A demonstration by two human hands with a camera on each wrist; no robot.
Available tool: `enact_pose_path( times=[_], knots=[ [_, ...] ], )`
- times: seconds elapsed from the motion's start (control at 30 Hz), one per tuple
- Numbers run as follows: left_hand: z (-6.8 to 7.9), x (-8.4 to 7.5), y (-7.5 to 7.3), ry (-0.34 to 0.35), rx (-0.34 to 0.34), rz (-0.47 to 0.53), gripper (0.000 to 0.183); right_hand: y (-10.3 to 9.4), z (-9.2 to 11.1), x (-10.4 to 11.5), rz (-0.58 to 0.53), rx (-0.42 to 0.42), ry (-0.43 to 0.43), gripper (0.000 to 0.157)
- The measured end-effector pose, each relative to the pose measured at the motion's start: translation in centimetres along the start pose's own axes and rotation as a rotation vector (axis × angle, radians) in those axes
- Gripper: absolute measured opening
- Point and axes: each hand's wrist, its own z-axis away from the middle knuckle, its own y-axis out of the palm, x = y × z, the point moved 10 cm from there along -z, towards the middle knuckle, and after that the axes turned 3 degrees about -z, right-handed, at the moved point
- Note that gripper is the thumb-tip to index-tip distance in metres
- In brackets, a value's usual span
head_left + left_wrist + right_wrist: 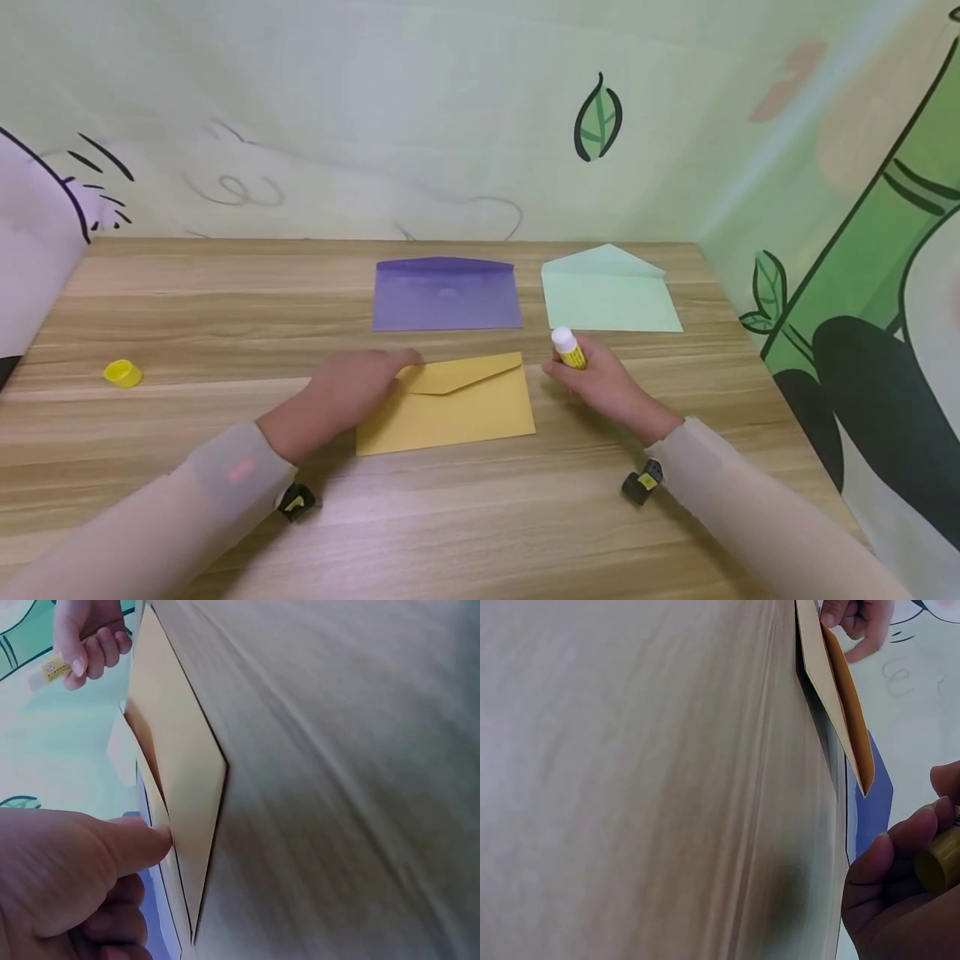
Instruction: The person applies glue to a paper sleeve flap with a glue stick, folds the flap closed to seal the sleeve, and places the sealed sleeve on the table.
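A yellow envelope [457, 417] lies at the middle of the table, its pointed flap [465, 377] standing slightly raised from the body. My left hand [345, 387] is at its upper left corner; in the left wrist view the thumb [142, 844] lies against the flap's edge with the fingers curled behind it, pinching it. To the right of the envelope, my right hand [603, 387] grips a glue stick [568, 348], white end up and tilted to the left. The stick's yellow base [939, 862] shows between the fingers in the right wrist view.
Behind the yellow envelope lie a purple envelope [446, 300] and, to its right, a mint green envelope [611, 300] with its flap open. A yellow cap [122, 373] sits at the left of the wooden table [465, 525]. A printed wall covering [375, 125] borders the table's back.
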Motion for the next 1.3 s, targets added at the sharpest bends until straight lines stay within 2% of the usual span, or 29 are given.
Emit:
enact_pose_path(
  times=[0.07, 0.2, 0.37, 0.5, 0.6, 0.77, 0.97, 1.17, 1.3],
  knots=[
    [0.0, -0.4, 0.0, 0.021, 0.011, -0.006, 0.038, 0.0, 0.0, -0.1, -0.001, 0.002, 0.001, 0.019],
    [0.0, -0.7, 0.1, 0.04, 0.034, -0.002, 0.039, 0.0, 0.1, -0.3, -0.007, 0.003, 0.012, 0.02],
    [-0.1, -0.4, 1.0, 0.059, 0.064, 0.077, 0.036, -0.1, 0.1, -0.6, -0.003, -0.001, 0.027, 0.019],
    [0.0, -0.5, 1.8, 0.074, 0.09, 0.126, 0.041, 0.0, 0.1, -0.5, 0.003, -0.001, 0.032, 0.018],
    [0.0, -0.7, 1.9, 0.066, 0.102, 0.11, 0.043, 0.1, 0.0, -0.3, -0.007, 0.007, 0.025, 0.019],
    [-0.1, -1.1, 1.9, 0.044, 0.132, 0.045, 0.035, 0.4, 0.1, 0.1, -0.023, 0.015, 0.027, 0.019],
    [-0.1, -2.7, 1.8, 0.081, 0.101, -0.073, 0.034, 0.4, 0.2, -0.3, -0.02, 0.009, 0.036, 0.02],
    [-0.1, -3.6, 1.3, 0.12, 0.099, -0.092, 0.049, 0.3, 0.1, -0.5, -0.026, 0.009, 0.032, 0.02],
    [-0.3, -3.5, 1.8, 0.125, 0.162, -0.075, 0.05, 0.3, 0.0, -0.6, -0.029, 0.008, 0.029, 0.02]
  ],
)
